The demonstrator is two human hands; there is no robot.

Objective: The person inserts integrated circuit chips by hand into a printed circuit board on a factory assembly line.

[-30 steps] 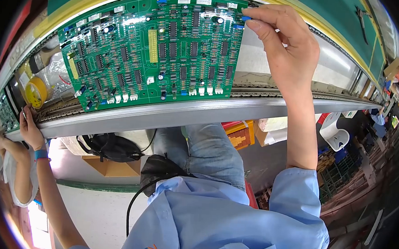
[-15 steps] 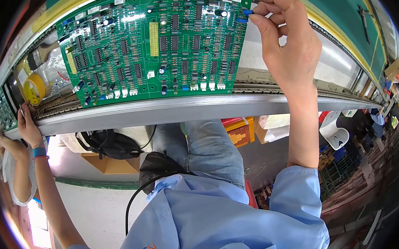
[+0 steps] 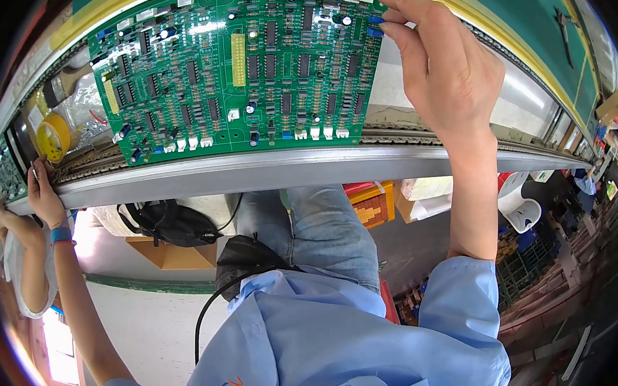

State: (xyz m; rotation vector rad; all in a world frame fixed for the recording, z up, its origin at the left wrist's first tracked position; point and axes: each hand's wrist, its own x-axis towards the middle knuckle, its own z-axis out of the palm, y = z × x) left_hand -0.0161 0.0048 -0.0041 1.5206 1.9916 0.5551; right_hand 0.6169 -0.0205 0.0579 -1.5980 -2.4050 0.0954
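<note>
A large green circuit board (image 3: 218,60), crowded with chips, resistors, capacitors and white connectors, lies across the rails at the top. At its upper right corner my right hand (image 3: 447,70) is closed in a pinch, thumb and fingertips around a small blue box-shaped component (image 3: 376,19) against the board. A similar blue component (image 3: 375,33) sits just below the thumb. Far to the left, my left hand (image 3: 46,194), with a blue band at the wrist, is at the end of the silver rail (image 3: 254,172). Its fingers are bent; what they hold, if anything, is too small to make out.
Yellow tape (image 3: 52,138) and clear plastic lie left of the board. Another person's hand (image 3: 20,230) is beside my left hand, near another green board (image 3: 7,171). Pliers (image 3: 564,35) lie on the green mat at upper right. Below the rail are a black bag (image 3: 169,223) and boxes.
My right hand has shifted slightly left, bringing the blue component from just off the board's right edge onto its corner. My left hand has stayed in place.
</note>
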